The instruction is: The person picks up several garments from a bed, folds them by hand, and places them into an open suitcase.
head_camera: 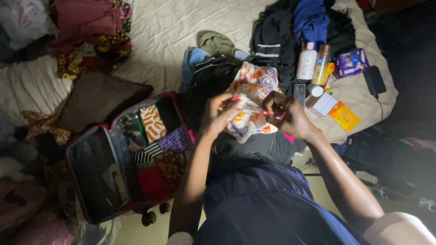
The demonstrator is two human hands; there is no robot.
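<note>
Right at the centre, a patterned cloth [250, 97] in white, orange and purple is bunched up between both hands, held over a heap of dark clothes [254, 145] at the edge of the bed [168, 31]. On the cloth's left side the left hand [217, 112] has its fingers curled in and pinched on the fabric; on its right side the right hand [284, 113] is likewise closed, gripping a fold near a thin red strip. Below the cloth sits the person's dark blue garment [268, 204]. Just right of the cloth stand a white bottle with a pink cap [307, 61] and a tan bottle [321, 65], with a small white box [323, 104] and an orange packet [344, 116] a little below them. Further right of the cloth lie a purple packet [351, 62] and a black slab with a cord [374, 80]. Above the cloth, a black garment with a blue one on top [295, 27] is piled. Left of the cloth, an open red suitcase [118, 159] holds rolled and folded clothes in stripes and prints. Well to the upper left of the cloth, a heap of maroon and printed fabric [88, 31] rests on the bed
</note>
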